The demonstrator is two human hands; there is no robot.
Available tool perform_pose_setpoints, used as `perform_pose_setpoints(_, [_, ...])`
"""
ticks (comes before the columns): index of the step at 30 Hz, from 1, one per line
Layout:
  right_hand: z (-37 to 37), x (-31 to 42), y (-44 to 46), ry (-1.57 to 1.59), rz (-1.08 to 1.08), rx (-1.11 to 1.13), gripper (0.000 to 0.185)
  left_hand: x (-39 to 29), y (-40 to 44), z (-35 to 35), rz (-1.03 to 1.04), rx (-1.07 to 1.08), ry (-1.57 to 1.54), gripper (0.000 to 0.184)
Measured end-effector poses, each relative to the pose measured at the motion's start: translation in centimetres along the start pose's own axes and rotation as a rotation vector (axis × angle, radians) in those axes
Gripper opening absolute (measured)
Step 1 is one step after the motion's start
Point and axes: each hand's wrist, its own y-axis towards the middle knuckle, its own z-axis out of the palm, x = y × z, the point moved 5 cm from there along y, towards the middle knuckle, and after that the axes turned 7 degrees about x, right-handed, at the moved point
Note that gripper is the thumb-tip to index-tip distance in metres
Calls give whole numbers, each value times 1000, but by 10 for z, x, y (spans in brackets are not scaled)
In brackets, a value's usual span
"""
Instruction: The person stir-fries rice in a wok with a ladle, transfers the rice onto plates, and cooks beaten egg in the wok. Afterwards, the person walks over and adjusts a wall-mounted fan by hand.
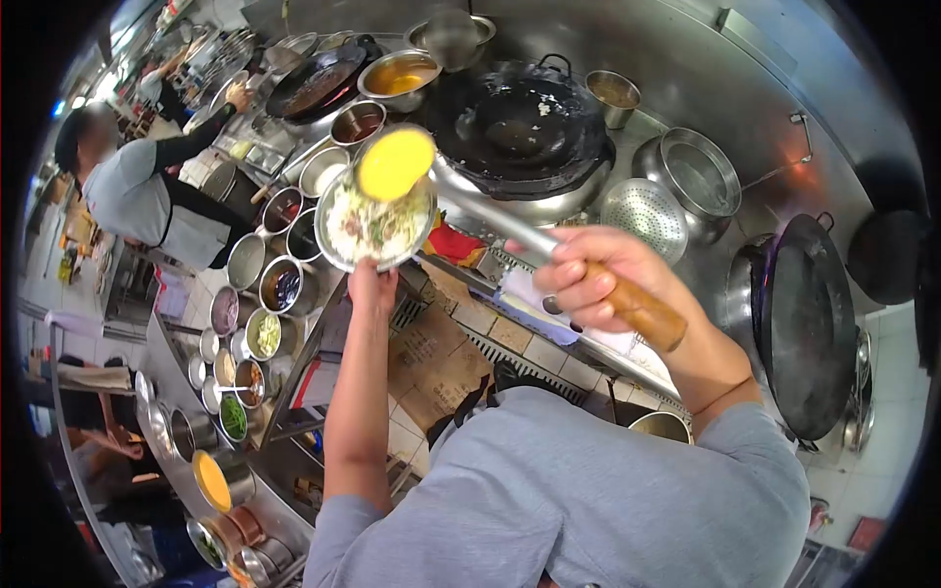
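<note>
My left hand [372,284] grips a metal bowl [331,259] from its near side. White rice [351,227] with chopped greens and other bits fills the bowl. In my right hand [598,279] is a ladle [495,214], its wooden handle end sticking out below my fist. The ladle's cup holds a bright yellow liquid [395,165], like beaten egg, and is over the far part of the bowl. Whether the cup touches the bowl is hidden. Just beyond, to the right, sits a dark wok [515,127] with white scraps stuck inside.
A perforated strainer [644,218] and a metal pot [708,171] stand right of the wok. Another wok [809,323] is at far right. Several containers of ingredients, including sliced greens [265,335], line the left counter. A co-worker [147,186] reaches toward another wok [316,80].
</note>
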Motion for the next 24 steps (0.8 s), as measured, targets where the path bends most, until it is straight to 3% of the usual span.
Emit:
perform_pose_setpoints(4, [-17,48,-7,3,-144,53,40,-7,57,70,-33,31,109,28])
perform_pose_setpoints(6, [-43,69,-1,13,-226,-7,25,-9,82,87,-43,46,114,28])
perform_pose_setpoints(8, [-74,85,9,-2,-276,-26,22,-12,92,104,-58,73,120,28])
perform_pose_setpoints(10, [-115,100,19,-71,-330,-232,16,-20,83,113,-60,94,114,28])
perform_pose_setpoints(11, [-131,107,28,-76,-345,-233,16,-23,81,111,-63,104,123,28])
perform_pose_setpoints(13, [-168,118,42,-286,-375,-463,13,-28,77,102,-124,142,93,31])
perform_pose_setpoints(14, [-178,115,50,-277,-387,-463,13,-32,70,93,-184,165,61,34])
perform_pose_setpoints(16, [-191,126,55,-957,-436,-810,13,-43,48,71,-136,230,47,33])
perform_pose_setpoints(18, [-177,111,53,-1295,-466,-1044,29,-40,44,31,-195,257,75,28])
perform_pose_setpoints(20, [-172,95,52,-1190,-495,-1019,48,-38,28,-11,-248,164,136,31])
perform_pose_setpoints(21, [-181,90,53,-1188,-501,-1034,48,-35,26,-34,-274,168,144,32])
perform_pose_setpoints(23, [-194,83,51,-1523,-566,-1204,61,-26,22,-73,-317,131,174,30])
perform_pose_setpoints(24, [-161,70,52,-1532,-364,-1301,66,-24,18,-89,-334,89,194,27])
